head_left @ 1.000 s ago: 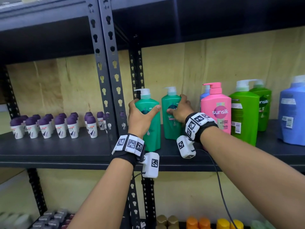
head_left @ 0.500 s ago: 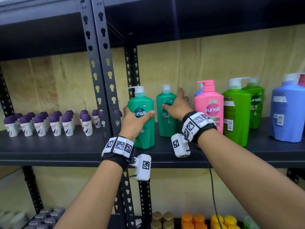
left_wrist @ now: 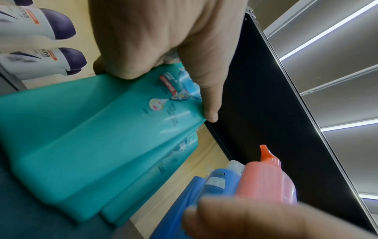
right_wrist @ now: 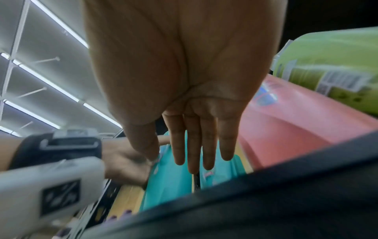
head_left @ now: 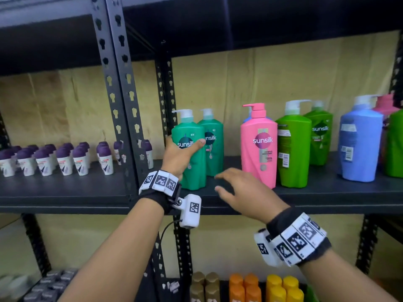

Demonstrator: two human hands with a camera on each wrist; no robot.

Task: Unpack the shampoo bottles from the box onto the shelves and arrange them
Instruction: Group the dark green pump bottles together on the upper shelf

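- On the dark shelf (head_left: 327,190) in the head view, the left hand (head_left: 178,158) grips the front teal bottle (head_left: 192,162), thumb across its label and fingers round its far side; the bottle stands upright near the shelf's front edge.
- A second teal bottle (head_left: 212,147) stands just behind and to the right of it, touching or nearly touching.
- The right hand (head_left: 244,192) hovers over the shelf edge with fingers spread and relaxed, holding nothing, between the teal pair and the pink bottle (head_left: 259,147).
- Right of the pink bottle stand two green bottles (head_left: 293,149) and a blue bottle (head_left: 359,144), all upright.
- Left of the metal upright (head_left: 122,105), small purple-capped containers (head_left: 65,158) stand in rows.

- Along the left wrist view, the left hand (left_wrist: 163,48) clamps the front teal bottle (left_wrist: 92,137), thumb (left_wrist: 208,100) pressed along its edge.
- The second teal bottle (left_wrist: 155,177) lies right against it; a blue bottle and the pink bottle (left_wrist: 266,179) sit beyond.
- A blurred part of the right hand (left_wrist: 255,223) fills the lower corner.

- From the right wrist view, the right hand (right_wrist: 184,80) has straight, slightly parted fingers (right_wrist: 192,145), touching nothing that I can make out.
- Beyond the fingertips are both teal bottles (right_wrist: 171,181), with the pink bottle (right_wrist: 296,126) and a green one (right_wrist: 337,64) to the side.
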